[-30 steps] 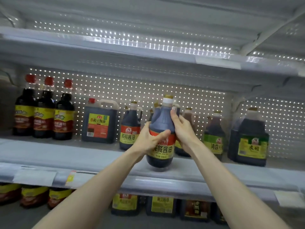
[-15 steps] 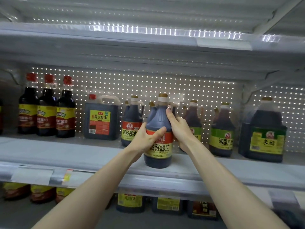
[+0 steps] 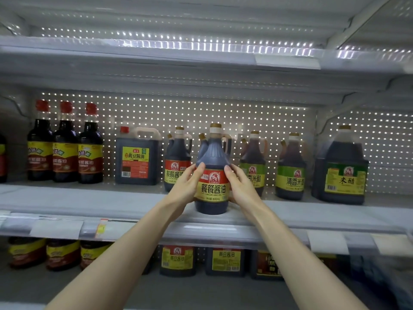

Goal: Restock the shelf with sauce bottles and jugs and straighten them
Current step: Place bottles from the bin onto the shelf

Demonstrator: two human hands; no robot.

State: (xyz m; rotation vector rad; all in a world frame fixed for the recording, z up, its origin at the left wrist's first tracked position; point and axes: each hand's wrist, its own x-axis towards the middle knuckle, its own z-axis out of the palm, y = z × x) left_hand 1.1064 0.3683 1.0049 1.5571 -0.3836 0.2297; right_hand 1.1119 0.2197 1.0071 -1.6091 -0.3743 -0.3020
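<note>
A dark soy sauce bottle (image 3: 212, 189) with a red and yellow label and a gold cap stands upright near the front of the middle shelf (image 3: 125, 203). My left hand (image 3: 186, 186) grips its left side and my right hand (image 3: 240, 189) grips its right side, fingers over the label edges. Its label faces me squarely. A matching bottle (image 3: 176, 159) stands just behind to the left, partly hidden by my left hand.
Three red-capped bottles (image 3: 64, 151) stand at the left, then a square jug (image 3: 137, 156). Two green-labelled vinegar bottles (image 3: 290, 173) and a large vinegar jug (image 3: 340, 168) stand to the right. More jugs (image 3: 225, 260) fill the lower shelf. Another shelf (image 3: 156, 61) hangs overhead.
The bottle has come down onto the shelf and now stands upright facing me. My right hand slid from the bottle's shoulder down to its label side.
</note>
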